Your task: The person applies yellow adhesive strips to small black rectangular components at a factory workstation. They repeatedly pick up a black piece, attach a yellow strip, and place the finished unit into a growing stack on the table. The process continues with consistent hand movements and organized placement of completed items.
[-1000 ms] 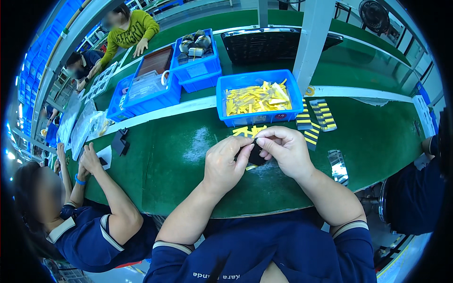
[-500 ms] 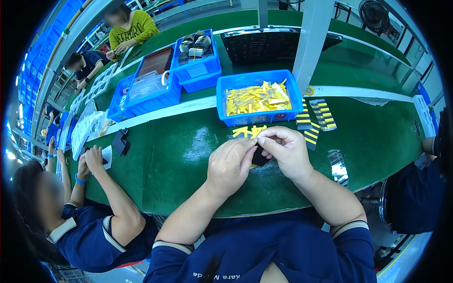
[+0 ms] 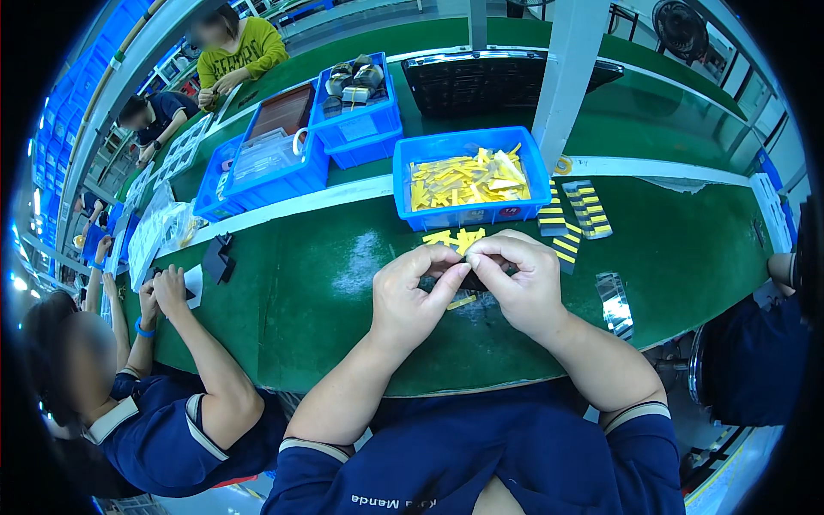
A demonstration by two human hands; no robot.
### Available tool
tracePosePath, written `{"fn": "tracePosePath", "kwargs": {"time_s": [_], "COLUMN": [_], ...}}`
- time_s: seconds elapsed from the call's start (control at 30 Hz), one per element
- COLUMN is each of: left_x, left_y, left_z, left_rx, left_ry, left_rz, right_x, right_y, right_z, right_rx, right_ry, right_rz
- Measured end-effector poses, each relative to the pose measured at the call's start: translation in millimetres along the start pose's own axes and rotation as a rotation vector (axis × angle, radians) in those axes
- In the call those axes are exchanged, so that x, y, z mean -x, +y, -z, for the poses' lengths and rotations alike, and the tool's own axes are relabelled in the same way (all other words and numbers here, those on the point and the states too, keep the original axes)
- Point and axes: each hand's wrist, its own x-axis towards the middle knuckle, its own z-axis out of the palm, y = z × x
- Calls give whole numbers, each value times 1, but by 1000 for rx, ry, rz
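Observation:
My left hand (image 3: 414, 290) and my right hand (image 3: 522, 281) meet over the green table, thumbs and forefingers pinched almost tip to tip. Between them shows part of a small black piece (image 3: 474, 282), mostly covered by the fingers. Whether something finer sits in the fingertips is too small to tell. Just beyond the fingers lie several short yellow strips (image 3: 463, 238). One more yellow strip (image 3: 462, 302) rests on the table below the hands. A blue bin (image 3: 463, 215) full of yellow strips stands behind them.
Sheets with yellow and black strips (image 3: 587, 209) lie right of the bin, a shiny clear strip (image 3: 614, 305) nearer. Stacked blue bins (image 3: 365, 153) stand at the back left. A metal post (image 3: 566, 77) rises behind. A co-worker (image 3: 189, 421) works close on my left.
My hands have tilted and closed in at the fingertips, so less of the black piece shows. The yellow strip below them is now more exposed.

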Motion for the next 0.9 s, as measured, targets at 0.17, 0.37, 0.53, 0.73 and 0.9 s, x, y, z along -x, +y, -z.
{"fn": "tracePosePath", "kwargs": {"time_s": [0.17,0.37,0.53,0.73,0.9], "left_x": [-1,-4,-3,-1,0], "left_y": [0,-3,0,2,0], "left_z": [2,2,1,-1,0], "left_rx": [-60,-153,-292,-394,-478], "left_ry": [24,77,94,124,125], "left_rz": [-97,-296,-376,-489,-561], "right_x": [0,0,1,1,1], "right_y": [1,0,-1,-2,-5], "right_z": [-1,-1,-2,-1,0], "right_rx": [7,22,84,101,42], "right_ry": [18,14,23,37,39], "right_rz": [24,41,98,109,63]}}
